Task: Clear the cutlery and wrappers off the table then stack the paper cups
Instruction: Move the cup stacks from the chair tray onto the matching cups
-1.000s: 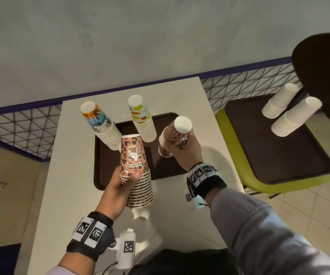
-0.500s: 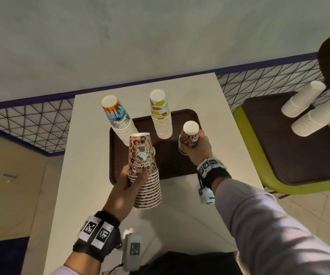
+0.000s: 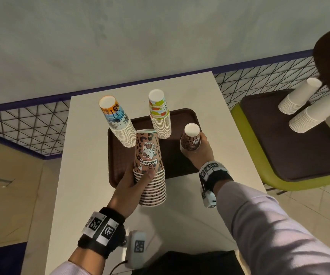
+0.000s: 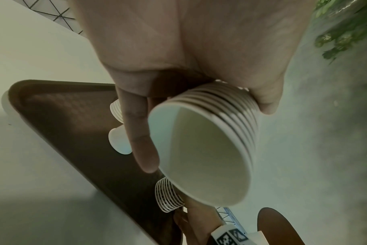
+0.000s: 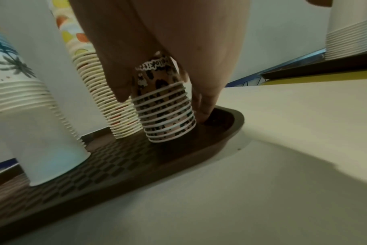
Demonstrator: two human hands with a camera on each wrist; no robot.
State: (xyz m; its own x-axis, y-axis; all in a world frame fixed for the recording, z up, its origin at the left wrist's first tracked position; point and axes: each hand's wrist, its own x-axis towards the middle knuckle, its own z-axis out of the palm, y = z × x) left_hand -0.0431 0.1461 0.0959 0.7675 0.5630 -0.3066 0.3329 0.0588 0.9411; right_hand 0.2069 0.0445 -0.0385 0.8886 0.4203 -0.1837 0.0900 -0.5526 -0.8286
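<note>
- At centre frame of the head view, a brown tray (image 3: 118, 155) with a raised rim and a textured, checkered floor sits on the pale tabletop (image 3: 81, 175).
- On the tray stand 2 upside-down stacks of paper cups: a palm-print stack (image 3: 118, 120) at upper left and a fruit-print stack (image 3: 160, 116) beside it.
- The right hand (image 3: 201, 153) wraps a short leopard-print stack (image 3: 191, 139) whose ribbed rims touch the tray floor near its right rim.
- The left hand (image 3: 130, 187) grips a taller leopard-print stack (image 3: 150, 167) held above the tray's near edge, its open mouth clear of the tabletop.
- At right, a second tray (image 3: 299, 155) on a green seat carries 2 plain white stacks (image 3: 308, 108).
- Bare tabletop lies below the tray.
</note>
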